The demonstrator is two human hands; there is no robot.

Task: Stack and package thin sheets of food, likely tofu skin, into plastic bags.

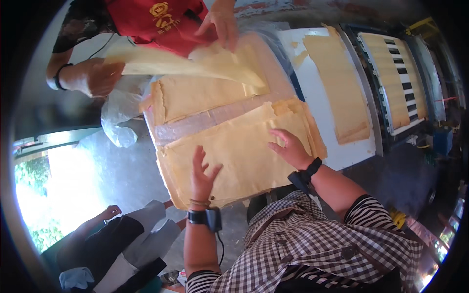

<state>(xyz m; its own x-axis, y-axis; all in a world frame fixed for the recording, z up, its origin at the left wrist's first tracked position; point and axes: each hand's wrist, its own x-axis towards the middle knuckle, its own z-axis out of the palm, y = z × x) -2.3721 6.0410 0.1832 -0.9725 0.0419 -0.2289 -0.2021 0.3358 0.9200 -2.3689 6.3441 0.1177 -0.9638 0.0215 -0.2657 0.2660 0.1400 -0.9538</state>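
Lying beneath left hand (202,177) and right hand (293,152): tan sheets (244,158).

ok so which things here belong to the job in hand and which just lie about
In use, it seems:
near tan stack, closest to left hand and right hand
far tan stack
pale sheet in co-worker's hand

Likely just about:
clear plastic
light-blue cloth

I'm working in a workshop, it seems: brown sheets (234,158) are lying stacked, a metal frame (383,95) is standing at right, and a co-worker (88,24) is wearing a red apron (139,22).
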